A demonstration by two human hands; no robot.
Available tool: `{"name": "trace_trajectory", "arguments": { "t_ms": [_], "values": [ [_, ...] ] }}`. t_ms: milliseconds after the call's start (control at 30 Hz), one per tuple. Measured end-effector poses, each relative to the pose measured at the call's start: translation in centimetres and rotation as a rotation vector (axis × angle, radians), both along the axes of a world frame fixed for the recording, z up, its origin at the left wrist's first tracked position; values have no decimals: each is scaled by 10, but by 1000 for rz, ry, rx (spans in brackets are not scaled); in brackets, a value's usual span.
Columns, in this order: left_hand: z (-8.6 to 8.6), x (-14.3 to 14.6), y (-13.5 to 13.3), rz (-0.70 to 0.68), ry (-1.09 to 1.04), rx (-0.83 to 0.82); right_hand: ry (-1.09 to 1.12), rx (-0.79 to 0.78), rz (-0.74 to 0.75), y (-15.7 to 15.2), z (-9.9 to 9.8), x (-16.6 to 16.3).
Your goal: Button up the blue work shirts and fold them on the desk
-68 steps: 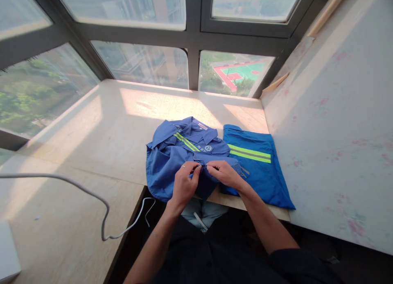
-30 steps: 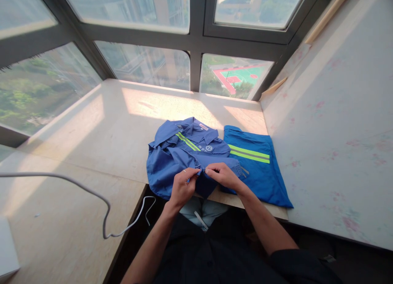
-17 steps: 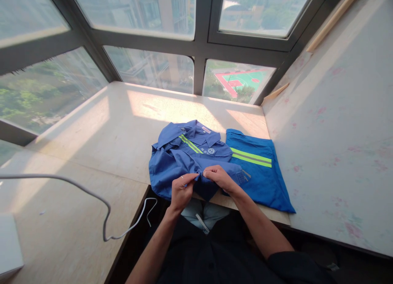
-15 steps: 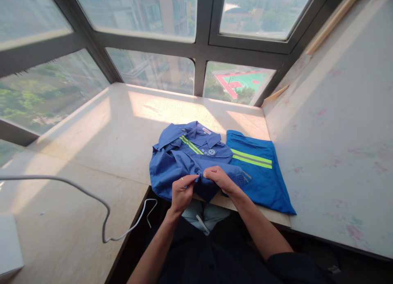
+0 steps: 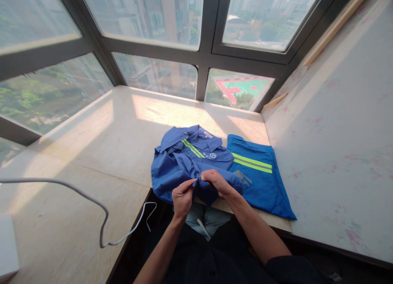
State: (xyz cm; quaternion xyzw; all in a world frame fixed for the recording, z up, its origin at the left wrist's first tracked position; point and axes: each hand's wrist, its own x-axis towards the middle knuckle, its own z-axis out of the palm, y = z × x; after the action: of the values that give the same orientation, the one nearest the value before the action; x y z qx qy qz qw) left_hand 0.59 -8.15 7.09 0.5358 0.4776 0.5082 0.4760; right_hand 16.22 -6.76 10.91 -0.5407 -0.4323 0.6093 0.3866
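Observation:
A blue work shirt (image 5: 184, 159) with yellow-green reflective stripes lies crumpled on the pale window ledge (image 5: 123, 128), its collar toward the window. My left hand (image 5: 183, 196) and my right hand (image 5: 216, 182) both pinch the shirt's front edge near the ledge's front rim, fingertips almost touching. A ring shows on my left hand. A brighter blue folded garment (image 5: 260, 177) with a reflective stripe lies just right of the shirt.
A white cable (image 5: 92, 202) curls across the lower left surface and hangs over its edge. A white box corner (image 5: 7, 247) sits at far left. A pale wall (image 5: 337, 132) bounds the right. Windows ring the ledge behind.
The view has tilted up slightly, so everything sits lower in frame. My hands have stayed pinched on the shirt's front edge, the left fingers curling in a little closer to the right.

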Motion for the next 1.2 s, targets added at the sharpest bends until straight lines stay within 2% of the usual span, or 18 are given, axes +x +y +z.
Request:
{"name": "trace_trajectory", "arguments": {
  "t_ms": [67, 233, 367, 533, 733, 867, 1000, 1100, 1200],
  "values": [
    [6, -1, 0, -21, -10, -41, -43, 59, 32, -1, -1, 2],
    [27, -6, 2, -184, -7, -155, -240, 247, 141, -7, 2, 8],
    [36, -6, 4, -184, 67, -142, -352, 342, 153, -13, 9, 9],
    [34, -5, 1, -145, 92, -33, -321, 321, 98, -15, 12, 5],
    [26, -4, -4, -63, 61, -30, -193, 253, 1, -16, 7, -5],
    [24, -7, -6, -46, 77, 27, -172, 193, -79, -12, -6, -9],
    [34, -12, -9, -49, 44, 142, -226, 139, -214, -7, -24, -1],
    [40, -17, -4, 15, -22, 70, -222, 131, -181, -10, -28, 11],
    [33, -31, 9, 178, -160, -77, -211, 179, -181, -18, -20, 27]
  ]
}}
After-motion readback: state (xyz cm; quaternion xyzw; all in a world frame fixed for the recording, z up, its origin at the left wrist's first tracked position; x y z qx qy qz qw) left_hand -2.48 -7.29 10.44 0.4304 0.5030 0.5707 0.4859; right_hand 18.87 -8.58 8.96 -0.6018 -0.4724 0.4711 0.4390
